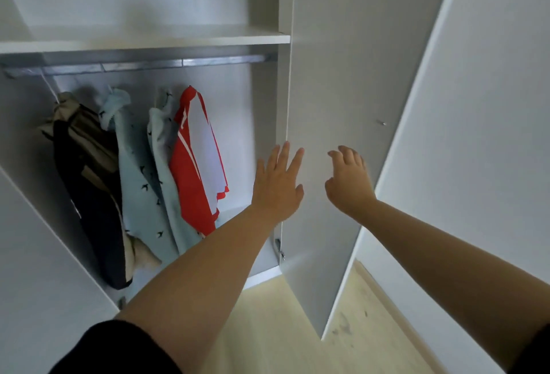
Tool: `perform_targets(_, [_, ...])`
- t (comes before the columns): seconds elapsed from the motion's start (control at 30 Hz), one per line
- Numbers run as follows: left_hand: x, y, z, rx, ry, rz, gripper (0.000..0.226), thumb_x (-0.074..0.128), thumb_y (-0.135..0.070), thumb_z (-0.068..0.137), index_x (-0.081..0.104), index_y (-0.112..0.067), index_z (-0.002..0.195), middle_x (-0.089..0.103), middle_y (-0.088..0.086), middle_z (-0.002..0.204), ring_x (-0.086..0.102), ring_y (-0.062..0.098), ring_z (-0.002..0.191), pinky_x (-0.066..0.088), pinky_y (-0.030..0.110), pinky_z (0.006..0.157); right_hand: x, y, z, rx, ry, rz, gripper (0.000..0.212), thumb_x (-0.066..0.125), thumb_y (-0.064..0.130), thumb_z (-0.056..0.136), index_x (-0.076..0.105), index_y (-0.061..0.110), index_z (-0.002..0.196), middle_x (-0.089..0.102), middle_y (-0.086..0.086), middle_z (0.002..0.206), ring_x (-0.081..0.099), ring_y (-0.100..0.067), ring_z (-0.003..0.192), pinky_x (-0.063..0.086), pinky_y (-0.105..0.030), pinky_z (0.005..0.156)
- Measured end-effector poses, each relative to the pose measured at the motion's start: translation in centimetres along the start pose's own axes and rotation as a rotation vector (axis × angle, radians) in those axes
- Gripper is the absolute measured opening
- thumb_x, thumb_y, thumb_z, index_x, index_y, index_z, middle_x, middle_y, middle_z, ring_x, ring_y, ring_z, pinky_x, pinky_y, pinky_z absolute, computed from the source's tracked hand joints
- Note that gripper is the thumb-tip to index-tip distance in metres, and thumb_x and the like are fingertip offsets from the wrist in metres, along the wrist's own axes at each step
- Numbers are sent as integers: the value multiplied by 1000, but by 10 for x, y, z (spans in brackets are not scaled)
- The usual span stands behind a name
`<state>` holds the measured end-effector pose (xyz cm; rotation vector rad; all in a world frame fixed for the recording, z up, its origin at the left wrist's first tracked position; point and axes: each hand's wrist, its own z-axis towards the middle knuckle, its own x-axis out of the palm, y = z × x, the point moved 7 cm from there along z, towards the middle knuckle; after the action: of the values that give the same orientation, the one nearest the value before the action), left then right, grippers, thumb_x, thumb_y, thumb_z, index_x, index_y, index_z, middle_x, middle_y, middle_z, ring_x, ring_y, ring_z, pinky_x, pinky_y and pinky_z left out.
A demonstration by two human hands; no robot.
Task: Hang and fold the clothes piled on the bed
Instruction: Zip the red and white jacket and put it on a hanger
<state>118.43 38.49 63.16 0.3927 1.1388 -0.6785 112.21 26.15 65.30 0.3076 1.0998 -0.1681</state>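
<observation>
White wardrobe (262, 123): limp red-and-white shirt (196, 165).

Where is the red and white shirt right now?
The red and white shirt hangs rightmost under the wardrobe rail, left of centre in the head view, beside the pale blue bird-print shirt and just left of the left hand.

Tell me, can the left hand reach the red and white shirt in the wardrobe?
Probably yes. The wardrobe is open, the red and white shirt hangs nearest the left hand, and nothing shows between them. Its fingers are straight and hold nothing.
</observation>
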Motion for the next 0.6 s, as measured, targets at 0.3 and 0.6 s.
perform_targets(0.3, [-7,-134,-102,80,107,5,74,40,-43,97,-5,-25,152,-10,7,160,-9,28,147,1,50,116,-45,-78,-152,106,32,-77,60,52,15,86,33,10,143,25,-12,154,16,-27,144,10,-44,118])
perform_targets(0.6, [-35,-280,-236,198,144,-64,74,36,-50,96,-7,-27,152,-13,6,160,-10,28,147,-2,51,116,-123,-150,-332,282,46,-104,60,51,17,89,30,14,145,20,-9,157,13,-26,145,9,-44,120])
